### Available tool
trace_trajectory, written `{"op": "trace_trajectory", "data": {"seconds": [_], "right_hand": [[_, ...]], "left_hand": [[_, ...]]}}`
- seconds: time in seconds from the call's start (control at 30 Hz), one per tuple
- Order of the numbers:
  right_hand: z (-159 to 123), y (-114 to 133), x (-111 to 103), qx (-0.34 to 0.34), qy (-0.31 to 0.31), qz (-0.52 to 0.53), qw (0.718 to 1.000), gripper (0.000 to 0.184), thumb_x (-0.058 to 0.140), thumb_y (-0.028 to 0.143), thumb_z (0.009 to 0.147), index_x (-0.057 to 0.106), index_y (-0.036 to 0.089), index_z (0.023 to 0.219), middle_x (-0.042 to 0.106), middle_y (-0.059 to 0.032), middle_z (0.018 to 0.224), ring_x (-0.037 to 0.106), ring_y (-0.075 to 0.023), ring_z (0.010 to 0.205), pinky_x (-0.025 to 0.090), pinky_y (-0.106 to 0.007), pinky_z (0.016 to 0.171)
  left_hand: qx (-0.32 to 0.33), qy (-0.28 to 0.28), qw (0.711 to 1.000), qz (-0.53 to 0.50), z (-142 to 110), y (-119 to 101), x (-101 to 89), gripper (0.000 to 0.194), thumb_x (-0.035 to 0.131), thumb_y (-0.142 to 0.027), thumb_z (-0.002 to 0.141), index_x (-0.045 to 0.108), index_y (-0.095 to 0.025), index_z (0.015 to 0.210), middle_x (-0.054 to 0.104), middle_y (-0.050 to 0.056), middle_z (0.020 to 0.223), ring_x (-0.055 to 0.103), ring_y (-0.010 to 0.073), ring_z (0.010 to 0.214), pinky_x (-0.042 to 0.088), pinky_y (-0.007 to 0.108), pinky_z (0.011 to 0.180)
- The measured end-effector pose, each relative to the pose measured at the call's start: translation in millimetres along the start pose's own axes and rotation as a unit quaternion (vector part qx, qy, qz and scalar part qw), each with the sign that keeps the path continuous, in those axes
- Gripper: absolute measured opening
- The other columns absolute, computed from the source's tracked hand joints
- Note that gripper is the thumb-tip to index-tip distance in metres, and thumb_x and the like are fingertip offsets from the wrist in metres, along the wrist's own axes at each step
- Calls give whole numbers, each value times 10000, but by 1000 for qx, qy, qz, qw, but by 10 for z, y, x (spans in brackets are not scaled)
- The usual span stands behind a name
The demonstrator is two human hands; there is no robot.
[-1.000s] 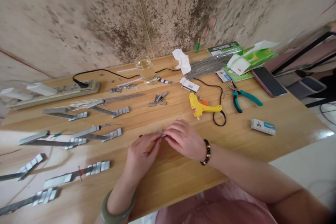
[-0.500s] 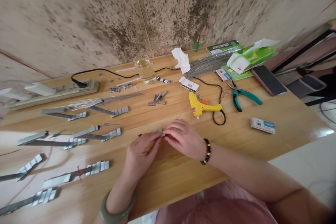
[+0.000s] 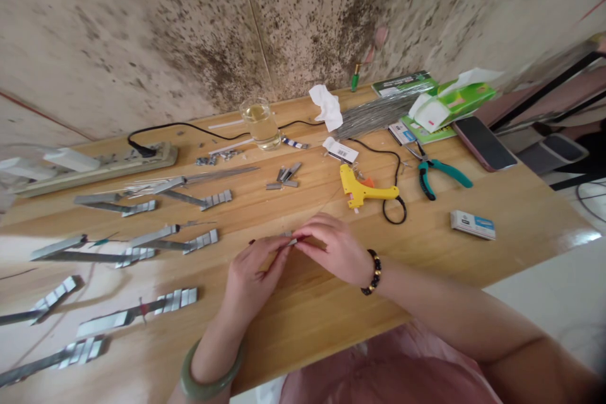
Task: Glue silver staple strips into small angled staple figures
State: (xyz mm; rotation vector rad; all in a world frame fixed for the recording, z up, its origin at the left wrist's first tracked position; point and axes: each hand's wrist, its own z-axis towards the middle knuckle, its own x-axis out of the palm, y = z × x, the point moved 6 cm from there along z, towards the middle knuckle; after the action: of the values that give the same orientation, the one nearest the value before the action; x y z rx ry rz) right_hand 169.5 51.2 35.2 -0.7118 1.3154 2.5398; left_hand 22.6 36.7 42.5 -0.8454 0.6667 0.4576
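Between the fingertips of both hands is a small grey metal-looking piece point(image 3: 293, 242), mostly covered by the fingers. My left hand point(image 3: 253, 274) pinches it from the left, thumb and forefinger together. From the right, my right hand point(image 3: 334, 249) pinches the same piece, its fingers curled. Just beyond the fingertips lies part of another grey piece, largely hidden. Farther back on the wooden table sits a small pile of flat grey staple strips point(image 3: 286, 177). A yellow glue gun point(image 3: 367, 189) lies beyond my right hand.
At left lie several grey strip assemblies point(image 3: 175, 300) and a power strip point(image 3: 108, 167). A glass of pale liquid point(image 3: 262, 126) stands at the back. Right are teal-handled pliers point(image 3: 445, 172), a small box point(image 3: 472, 225), a phone point(image 3: 485, 143), a bundle of thin wires point(image 3: 379, 110) and a tissue box point(image 3: 466, 98).
Both hands stay nearly in place, still pinching the small piece. The fingertips have shifted very slightly, and a little more of the piece shows between them.
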Motion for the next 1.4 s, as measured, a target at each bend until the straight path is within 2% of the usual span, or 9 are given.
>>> {"op": "trace_trajectory", "data": {"seconds": [0.13,0.3,0.57,0.7,0.93,1.2,1.4], "right_hand": [[6,36,2,-25,11,-25,999,76,595,210,888,642,162,923,677,-62,859,596,-183,833,495,-323,780],[9,18,-1,-4,9,-3,1000,71,604,219,884,648,164,889,682,-55,832,605,-173,799,499,-306,744],[7,61,-49,-37,-27,-39,998,113,591,243,899,658,185,829,694,-31,768,599,-154,726,474,-304,710],[15,97,-57,-63,-16,-66,996,112,574,221,903,650,189,828,694,-35,789,587,-163,753,471,-316,733],[24,77,-22,-43,12,-43,998,106,548,207,905,632,197,841,678,-46,800,582,-169,768,490,-317,744],[15,84,-21,-61,7,-46,997,79,557,183,887,617,174,836,667,-55,779,569,-170,750,482,-310,727],[18,72,-13,-50,8,-50,997,99,541,185,889,609,196,818,664,-44,768,574,-169,750,489,-315,726]], "left_hand": [[2,0,1000,1,22,-12,-4,120,570,-167,854,644,-196,944,727,26,847,689,138,746,539,230,688],[-1,-5,1000,5,15,-10,-2,119,578,-163,849,643,-195,944,727,22,849,688,134,749,536,226,702],[-61,-3,998,-1,-30,68,17,115,574,-227,860,655,-199,936,733,10,836,691,130,712,540,208,663],[-84,6,996,-10,-47,96,36,132,565,-257,864,658,-200,938,736,16,832,692,138,696,547,215,652],[-82,4,997,-8,-40,78,38,132,564,-255,861,661,-198,929,739,20,830,694,143,694,550,224,647],[-74,-10,997,-3,-39,55,24,115,591,-232,845,669,-187,918,743,22,818,696,135,678,542,205,630],[-85,-22,996,-3,-36,50,22,120,591,-242,838,683,-190,895,745,23,805,694,140,666,549,220,630]]}}
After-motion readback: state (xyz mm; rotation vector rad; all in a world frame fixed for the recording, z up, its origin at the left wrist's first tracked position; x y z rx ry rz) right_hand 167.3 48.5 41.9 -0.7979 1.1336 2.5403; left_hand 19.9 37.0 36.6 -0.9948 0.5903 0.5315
